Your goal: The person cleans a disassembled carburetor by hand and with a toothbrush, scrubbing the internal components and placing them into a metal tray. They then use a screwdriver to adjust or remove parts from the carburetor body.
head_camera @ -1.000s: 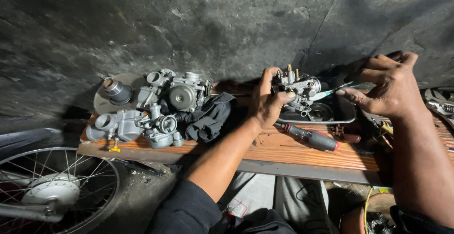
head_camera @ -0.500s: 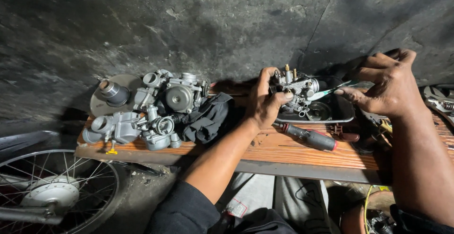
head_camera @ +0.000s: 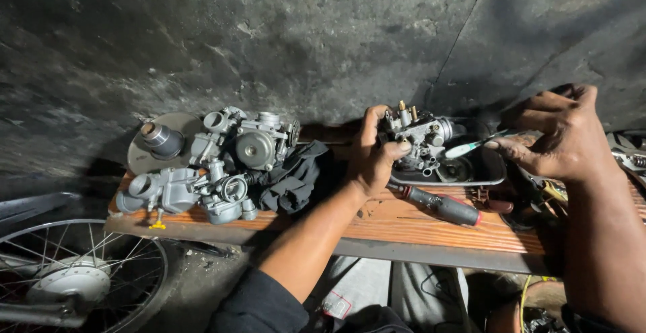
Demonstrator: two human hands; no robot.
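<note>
Brushing a carburetor held over a tray at a wooden counter

Right of centre, the left hand (head_camera: 372,155) is closed around a grey carburetor (head_camera: 420,138), holding it above a dark tray (head_camera: 494,171), while the right hand (head_camera: 562,138) at the right edge pinches a toothbrush (head_camera: 471,146) whose head meets the carburetor. A slip could likely drop small brass parts into the tray or off the counter (head_camera: 404,222), where a screwdriver (head_camera: 444,206) lies loose near the edge.
</note>
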